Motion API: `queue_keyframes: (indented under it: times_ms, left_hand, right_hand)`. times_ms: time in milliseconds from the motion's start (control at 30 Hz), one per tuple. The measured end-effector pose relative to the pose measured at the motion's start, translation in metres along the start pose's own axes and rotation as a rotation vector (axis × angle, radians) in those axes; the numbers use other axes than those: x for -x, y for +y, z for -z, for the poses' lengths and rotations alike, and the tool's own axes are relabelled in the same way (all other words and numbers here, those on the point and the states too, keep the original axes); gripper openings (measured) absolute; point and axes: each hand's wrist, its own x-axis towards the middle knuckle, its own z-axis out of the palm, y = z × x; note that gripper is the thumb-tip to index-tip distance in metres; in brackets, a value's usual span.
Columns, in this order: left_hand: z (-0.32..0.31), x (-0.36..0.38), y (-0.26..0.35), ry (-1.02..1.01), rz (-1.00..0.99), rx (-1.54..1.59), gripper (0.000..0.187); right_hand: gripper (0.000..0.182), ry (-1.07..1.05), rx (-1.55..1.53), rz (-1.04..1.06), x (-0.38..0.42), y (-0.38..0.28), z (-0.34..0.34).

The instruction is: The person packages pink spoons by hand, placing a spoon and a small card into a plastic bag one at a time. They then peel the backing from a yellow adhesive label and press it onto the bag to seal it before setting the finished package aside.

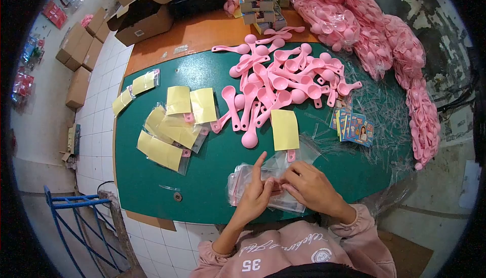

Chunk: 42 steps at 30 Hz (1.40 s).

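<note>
My left hand (254, 193) has its index finger stretched out, while the thumb and other fingers pinch the edge of a clear plastic bag. Close beside it, my right hand (315, 187) is closed on the same bag, fingers curled; the exact grip point is partly hidden. Under and around both hands lies a stack of clear zip bags (237, 183). Just beyond the hands are a yellow card (285, 130) and a pink spoon handle (291, 155), with clear film around them. A heap of pink measuring spoons (278, 83) lies farther off on the green tabletop (202, 192).
Bags with yellow cards (161, 150) lie at left. Blue printed cards (357, 127) and loose clear plastic strips (382, 121) are at right. Bundled card stacks (259, 5), a cardboard box (147, 25) and large bags of pink spoons (354, 25) stand behind.
</note>
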Motion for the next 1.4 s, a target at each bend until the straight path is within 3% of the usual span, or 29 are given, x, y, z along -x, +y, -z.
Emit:
queue_keyframes:
  times_ms: [233, 367, 433, 533, 600, 633, 700, 767, 800, 867, 900, 1033, 1067, 1100, 1167, 1233, 1300, 1400]
  left_hand:
    - [0.002, 0.003, 0.003, -0.035, 0.031, -0.184, 0.054]
    - [-0.001, -0.001, 0.002, -0.061, 0.040, -0.167, 0.057]
    - [-0.003, -0.007, -0.006, -0.008, -0.073, 0.014, 0.062]
    - [-0.005, -0.006, 0.007, 0.002, -0.047, -0.050, 0.064]
    - [-0.007, -0.008, 0.010, 0.057, -0.070, -0.028, 0.062]
    - [-0.007, -0.009, 0.010, 0.126, -0.097, -0.008, 0.059]
    - [-0.001, -0.011, 0.008, 0.076, -0.059, 0.045, 0.054]
    - [0.002, -0.008, 0.013, 0.001, 0.007, 0.082, 0.035]
    - [0.003, -0.008, 0.011, -0.005, 0.003, 0.078, 0.035]
    - [0.004, -0.009, 0.002, -0.047, -0.007, 0.075, 0.024]
    - [0.003, -0.009, 0.003, -0.046, -0.020, 0.075, 0.024]
    - [-0.004, -0.008, 0.007, -0.035, 0.012, 0.161, 0.019]
    - [-0.005, -0.008, 0.008, -0.051, 0.018, 0.218, 0.019]
    - [-0.008, -0.008, 0.008, -0.047, -0.006, 0.232, 0.019]
    - [-0.008, -0.006, 0.009, -0.078, -0.052, 0.205, 0.019]
    - [-0.007, 0.002, 0.009, -0.099, -0.099, 0.185, 0.018]
    - [0.002, 0.009, 0.011, -0.192, -0.012, 0.230, 0.021]
    - [0.010, 0.016, 0.021, -0.133, 0.090, 0.300, 0.024]
  right_hand:
    - [0.017, 0.003, 0.057, 0.020, 0.000, -0.001, -0.003]
    - [0.019, -0.041, 0.120, 0.066, 0.003, -0.005, -0.002]
    - [0.019, -0.037, 0.152, 0.096, 0.006, -0.008, -0.001]
    - [0.018, -0.069, 0.097, 0.064, 0.009, -0.009, 0.006]
    - [0.017, -0.173, -0.186, 0.051, 0.011, 0.002, 0.022]
    - [0.017, -0.170, -0.183, 0.047, 0.012, 0.007, 0.036]
    - [0.015, -0.269, -0.487, 0.042, 0.015, 0.022, 0.073]
    - [0.015, -0.069, -0.535, 0.168, 0.019, 0.064, 0.111]
    - [0.010, -0.012, -0.539, 0.008, 0.024, 0.089, 0.136]
    - [0.008, 0.287, -0.101, -0.471, 0.025, 0.127, 0.168]
    - [0.008, 0.291, -0.093, -0.462, 0.024, 0.126, 0.167]
    - [0.029, 0.592, 0.537, -0.358, 0.036, 0.086, 0.114]
    - [0.041, 0.422, 0.218, -0.357, 0.027, 0.046, 0.091]
    - [0.050, 0.278, 0.117, -0.166, 0.028, 0.034, 0.065]
    - [0.041, 0.250, -0.157, -0.177, 0.025, 0.015, 0.019]
    - [0.034, 0.318, -0.236, -0.236, 0.030, 0.025, -0.001]
    - [0.019, 0.401, -0.343, -0.287, 0.029, 0.026, -0.003]
    - [0.019, 0.340, -0.419, -0.197, 0.034, 0.028, -0.003]
